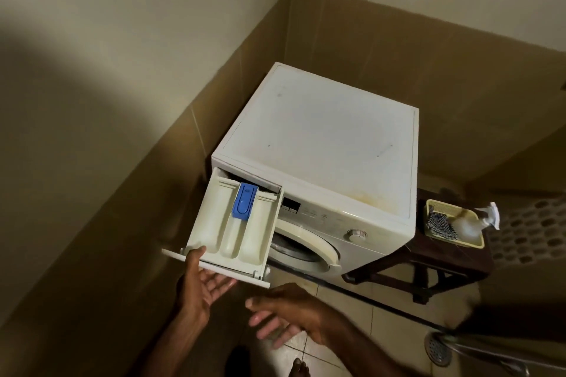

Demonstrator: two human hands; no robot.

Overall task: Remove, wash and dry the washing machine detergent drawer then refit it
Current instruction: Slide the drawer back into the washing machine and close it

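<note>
Tiled corner: our left hand (200,280) grasps the drawer (234,225), axis toward one o'clock; right hand (284,315) released, farther.

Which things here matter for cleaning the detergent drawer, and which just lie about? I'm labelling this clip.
Job: detergent drawer, pulled out; washing machine; left hand gripping the drawer front; right hand open below it.

Lying about: yellow tray, checked cloth, dark stool, floor drain.

1. The tiled floor (361,327) carries the white washing machine (321,138) in the corner.
2. A dark wooden stool (428,266) stands just beside the machine.
3. On the stool sits a yellow tray (459,243) holding what looks like a patterned cloth (441,225).
</note>
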